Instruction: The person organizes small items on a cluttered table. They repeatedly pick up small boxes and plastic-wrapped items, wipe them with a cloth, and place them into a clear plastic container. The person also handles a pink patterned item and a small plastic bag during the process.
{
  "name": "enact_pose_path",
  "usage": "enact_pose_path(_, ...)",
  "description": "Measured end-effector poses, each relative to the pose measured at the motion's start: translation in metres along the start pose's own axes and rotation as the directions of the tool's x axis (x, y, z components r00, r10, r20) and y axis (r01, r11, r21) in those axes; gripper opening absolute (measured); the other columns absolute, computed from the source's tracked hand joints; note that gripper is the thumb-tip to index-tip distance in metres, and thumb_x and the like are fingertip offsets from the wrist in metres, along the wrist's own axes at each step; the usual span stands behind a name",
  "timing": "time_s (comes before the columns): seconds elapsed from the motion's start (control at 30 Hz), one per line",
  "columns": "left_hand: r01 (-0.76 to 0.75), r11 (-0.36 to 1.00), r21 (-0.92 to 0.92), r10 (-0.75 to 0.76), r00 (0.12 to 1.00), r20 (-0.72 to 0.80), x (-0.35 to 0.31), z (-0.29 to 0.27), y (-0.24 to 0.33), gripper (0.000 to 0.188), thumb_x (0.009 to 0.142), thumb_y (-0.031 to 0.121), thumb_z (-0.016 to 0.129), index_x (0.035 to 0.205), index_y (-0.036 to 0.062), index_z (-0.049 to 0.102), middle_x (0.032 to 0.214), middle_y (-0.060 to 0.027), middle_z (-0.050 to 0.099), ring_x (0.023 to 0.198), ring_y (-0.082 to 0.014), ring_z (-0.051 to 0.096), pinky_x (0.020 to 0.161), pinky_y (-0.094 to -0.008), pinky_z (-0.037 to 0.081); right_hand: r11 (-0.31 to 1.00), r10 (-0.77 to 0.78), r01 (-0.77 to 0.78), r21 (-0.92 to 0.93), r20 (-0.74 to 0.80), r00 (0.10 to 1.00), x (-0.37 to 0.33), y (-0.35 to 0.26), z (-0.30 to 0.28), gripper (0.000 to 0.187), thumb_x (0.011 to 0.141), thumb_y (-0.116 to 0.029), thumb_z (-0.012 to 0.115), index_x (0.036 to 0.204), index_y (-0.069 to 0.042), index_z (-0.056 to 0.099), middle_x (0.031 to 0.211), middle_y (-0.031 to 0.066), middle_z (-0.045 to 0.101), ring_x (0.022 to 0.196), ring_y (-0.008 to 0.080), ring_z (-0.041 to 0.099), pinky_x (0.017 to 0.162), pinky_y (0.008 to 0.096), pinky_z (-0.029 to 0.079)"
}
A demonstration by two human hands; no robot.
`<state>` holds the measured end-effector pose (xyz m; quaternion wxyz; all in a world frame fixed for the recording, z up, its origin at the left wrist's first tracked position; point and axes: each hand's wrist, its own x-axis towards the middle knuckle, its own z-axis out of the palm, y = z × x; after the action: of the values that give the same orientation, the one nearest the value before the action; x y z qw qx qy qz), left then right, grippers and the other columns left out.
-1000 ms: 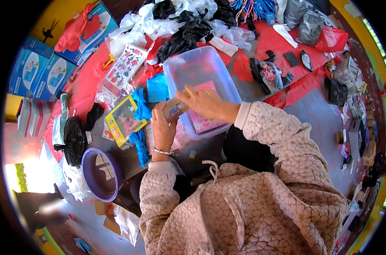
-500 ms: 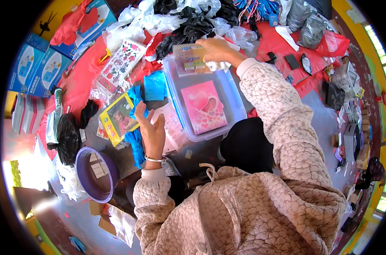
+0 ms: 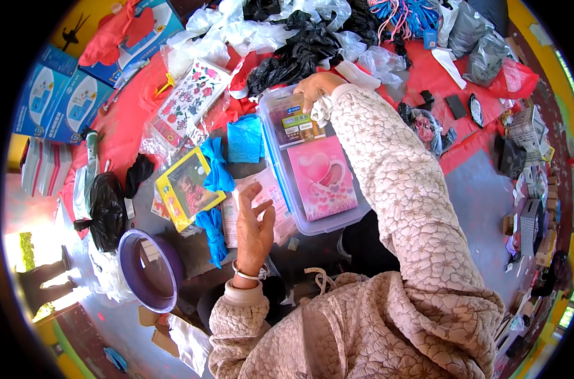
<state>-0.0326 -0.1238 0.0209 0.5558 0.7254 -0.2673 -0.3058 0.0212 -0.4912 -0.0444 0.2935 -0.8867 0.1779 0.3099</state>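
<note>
A clear plastic storage bin [image 3: 337,224] with a blue side edge stands in front of me. Inside it lies a pink flat box [image 3: 318,180] with a heart-shaped window. Above that, a dark flat package [image 3: 286,120] with a yellow-green label lies in the far end of the bin. My right hand [image 3: 320,88] is at this package's far edge, fingers curled, with a crumpled white cloth [image 3: 322,112] in its grasp. Whether the fingertips also grip the package is hidden. My left hand [image 3: 255,230] hovers beside the bin, fingers apart and holding nothing, over a pink printed sheet [image 3: 279,218].
To the left are a yellow-framed picture package [image 3: 187,186], blue cloth bundles [image 3: 217,165], a purple basin [image 3: 128,273] and a black bag [image 3: 105,205]. Black plastic bags [image 3: 293,54] heap beyond the bin. Blue boxes [image 3: 78,107] stand far left, and a grey basket [image 3: 524,211] far right.
The package, earlier raised at the bin's far end, now lies flat inside beside the pink box. My right hand has come down with it. My left hand stays open; the whole view has shifted.
</note>
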Motion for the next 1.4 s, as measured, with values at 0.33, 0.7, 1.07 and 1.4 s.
enact_pose_path(0.33,-0.018,0.994,0.112,0.003,0.991,0.134,0.0,0.01,-0.009,0.042,0.079,-0.003,0.049,0.119,-0.0018,0.034,0.116,-0.0196,0.045,0.103,-0.0276,0.052,0.077,-0.031,0.049,0.685,0.058,0.254,0.683,-0.399,0.915,-0.02,0.022,0.05,0.07,0.058,-0.014,0.079,0.117,0.003,0.046,0.101,0.0143,0.057,0.089,0.0195,0.055,0.071,0.0291,0.045)
enact_pose_path(0.7,-0.029,0.959,0.28,0.03,1.0,0.001,-0.002,0.019,-0.056,0.071,0.069,0.001,0.06,0.128,-0.0028,0.021,0.122,-0.023,0.035,0.113,-0.0341,0.038,0.093,-0.0406,0.035,0.441,0.051,0.354,0.825,-0.416,0.908,-0.009,0.043,0.075,0.049,0.067,-0.024,0.076,0.103,0.0,0.054,0.086,0.0077,0.06,0.066,0.0132,0.058,0.052,0.0247,0.046)
enact_pose_path(1.07,0.11,0.951,0.289,-0.139,0.987,0.083,-0.016,0.069,-0.128,0.071,0.082,0.017,0.051,0.13,-0.0116,0.007,0.129,-0.0342,0.024,0.121,-0.0432,0.028,0.1,-0.041,0.025,0.526,0.048,0.168,0.834,-0.226,0.973,-0.014,0.055,0.092,0.047,0.064,-0.044,0.074,0.076,0.0,0.062,0.066,0.0064,0.06,0.053,0.0147,0.056,0.046,0.027,0.043)
enact_pose_path(1.4,0.035,0.943,0.332,-0.076,0.991,0.11,-0.015,0.072,-0.128,0.063,0.084,0.015,0.044,0.13,-0.0109,0.009,0.121,-0.0367,0.033,0.112,-0.0458,0.037,0.095,-0.0409,0.03,0.754,0.057,0.124,0.645,-0.253,0.966,-0.011,0.062,0.097,0.054,0.068,-0.05,0.068,0.08,0.002,0.062,0.072,0.0086,0.06,0.064,0.0165,0.057,0.056,0.0286,0.044)
